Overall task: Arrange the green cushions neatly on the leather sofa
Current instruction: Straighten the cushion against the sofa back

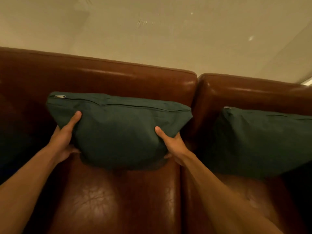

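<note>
A dark green cushion [118, 130] stands upright against the backrest of the brown leather sofa [118, 78], its zipper edge on top. My left hand [65, 141] grips its left side, thumb on the front and fingers behind. My right hand [173, 146] grips its right lower side the same way. A second green cushion [256, 141] leans against the backrest of the right seat section, untouched.
A beige wall [152, 31] rises behind the sofa. The brown seat cushion [118, 200] spreads out below the held cushion. A dark shape [10, 141] lies in shadow at the far left of the sofa.
</note>
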Motion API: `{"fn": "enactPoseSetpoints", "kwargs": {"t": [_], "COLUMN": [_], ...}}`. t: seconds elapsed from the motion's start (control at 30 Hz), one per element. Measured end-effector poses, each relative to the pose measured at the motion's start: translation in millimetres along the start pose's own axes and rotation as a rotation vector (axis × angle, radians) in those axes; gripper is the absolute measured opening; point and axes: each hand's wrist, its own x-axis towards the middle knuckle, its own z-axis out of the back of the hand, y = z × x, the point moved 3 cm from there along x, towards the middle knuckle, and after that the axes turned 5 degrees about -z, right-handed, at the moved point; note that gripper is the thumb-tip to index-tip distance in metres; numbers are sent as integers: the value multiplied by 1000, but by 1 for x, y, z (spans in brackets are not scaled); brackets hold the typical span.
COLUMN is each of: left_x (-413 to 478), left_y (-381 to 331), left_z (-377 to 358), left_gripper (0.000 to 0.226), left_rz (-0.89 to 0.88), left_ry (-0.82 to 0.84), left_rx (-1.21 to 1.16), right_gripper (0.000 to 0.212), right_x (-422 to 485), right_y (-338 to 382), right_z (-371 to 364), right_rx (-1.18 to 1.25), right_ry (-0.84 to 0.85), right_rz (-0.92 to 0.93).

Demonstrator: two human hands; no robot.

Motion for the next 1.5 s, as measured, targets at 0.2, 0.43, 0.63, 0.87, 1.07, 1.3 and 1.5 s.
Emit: {"fn": "enactPoseSetpoints", "kwargs": {"t": [0.2,0.43,0.63,0.87,1.07,1.3,1.5], "left_x": [-7,-13,-10,-13,-21,-28,-46], "left_y": [-4,-2,-2,-4,2,4,4], "left_z": [-11,-14,-24,-33,-37,-27,-23], "left_gripper": [62,80,80,73,82,111,82], "left_rz": [0,6,-20,-43,-65,-113,-171], "left_ry": [87,128,149,137,87,11,-62], "left_rx": [-40,-8,-6,29,37,140,177], "right_gripper": [57,59,66,74,72,97,109], "right_x": [-5,-5,-9,-10,-14,-33,-58], "right_y": [4,4,5,2,-5,-11,-11], "right_z": [6,19,28,38,44,45,53], "right_rx": [63,74,100,83,93,73,-22], "right_ry": [55,45,24,4,-83,-97,-138], "right_rz": [0,14,10,-12,60,153,137]}}
